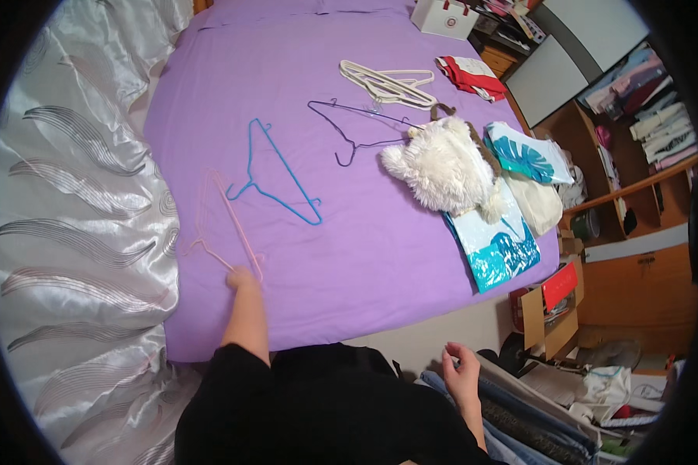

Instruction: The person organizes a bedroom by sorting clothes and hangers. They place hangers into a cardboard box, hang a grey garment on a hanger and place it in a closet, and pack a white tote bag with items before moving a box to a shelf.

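My left hand (243, 278) is at one corner of a pink clothes hanger (232, 209) on the left of the bed; its fingers are partly hidden, so I cannot tell how firmly they grip. Up and to the right of it lies a blue hanger (288, 165), then a dark purple hanger (349, 125). Several white hangers (387, 84) are stacked farther back. My right hand (460, 367) hangs beside my body over folded jeans, fingers curled loosely, holding nothing.
The purple bedsheet (337, 279) carries a fluffy white plush bag (445, 165), blue-and-white plastic packages (503, 244) and a red-and-white cloth (471, 77). A silvery curtain (87, 232) borders the left side. An open cardboard box (549, 322) and wooden shelves (593, 168) are at right.
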Motion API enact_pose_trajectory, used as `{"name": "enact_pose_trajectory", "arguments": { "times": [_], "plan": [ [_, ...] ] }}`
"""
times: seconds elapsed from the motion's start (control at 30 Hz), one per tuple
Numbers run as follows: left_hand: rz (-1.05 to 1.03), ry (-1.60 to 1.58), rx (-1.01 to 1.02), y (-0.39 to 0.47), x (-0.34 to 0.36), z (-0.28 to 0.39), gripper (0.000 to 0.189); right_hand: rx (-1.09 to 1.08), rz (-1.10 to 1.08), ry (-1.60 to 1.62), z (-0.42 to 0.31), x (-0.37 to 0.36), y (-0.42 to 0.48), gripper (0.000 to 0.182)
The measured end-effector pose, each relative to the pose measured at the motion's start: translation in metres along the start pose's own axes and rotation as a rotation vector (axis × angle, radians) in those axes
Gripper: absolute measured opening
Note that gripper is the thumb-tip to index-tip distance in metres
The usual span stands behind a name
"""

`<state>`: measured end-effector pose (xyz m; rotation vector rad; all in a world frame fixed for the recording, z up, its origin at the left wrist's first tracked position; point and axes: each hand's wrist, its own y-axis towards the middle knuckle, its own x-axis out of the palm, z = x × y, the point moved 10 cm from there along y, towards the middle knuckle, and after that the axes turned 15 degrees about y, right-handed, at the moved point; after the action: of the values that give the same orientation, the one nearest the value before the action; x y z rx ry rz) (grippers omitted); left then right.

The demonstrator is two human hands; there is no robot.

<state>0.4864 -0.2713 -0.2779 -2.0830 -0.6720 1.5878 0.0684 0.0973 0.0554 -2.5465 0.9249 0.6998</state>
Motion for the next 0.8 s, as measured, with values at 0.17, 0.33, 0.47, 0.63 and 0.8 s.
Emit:
{"name": "enact_pose_trajectory", "arguments": {
  "times": [0.17,0.33,0.47,0.63,0.8],
  "plan": [
    [0.045,-2.222,-0.145,-0.007,-0.022,0.000,0.015,0.001,-0.173,-0.040,-0.001,0.031,0.038,0.019],
    [0.078,-2.317,-0.051,-0.020,-0.120,0.100,0.006,-0.017,-0.329,-0.028,-0.003,0.048,0.074,0.019],
    [0.428,-1.700,-0.377,0.087,-0.016,0.096,0.011,0.010,-0.477,-0.055,0.014,0.053,0.107,0.020],
    [0.903,-0.950,-0.467,0.023,-0.096,0.107,0.017,0.023,-0.493,-0.053,0.059,0.036,0.141,0.020],
    [0.902,-1.371,-0.242,-0.020,-0.156,0.118,0.020,0.028,-0.487,-0.041,0.085,0.025,0.175,0.019]
  ]
}}
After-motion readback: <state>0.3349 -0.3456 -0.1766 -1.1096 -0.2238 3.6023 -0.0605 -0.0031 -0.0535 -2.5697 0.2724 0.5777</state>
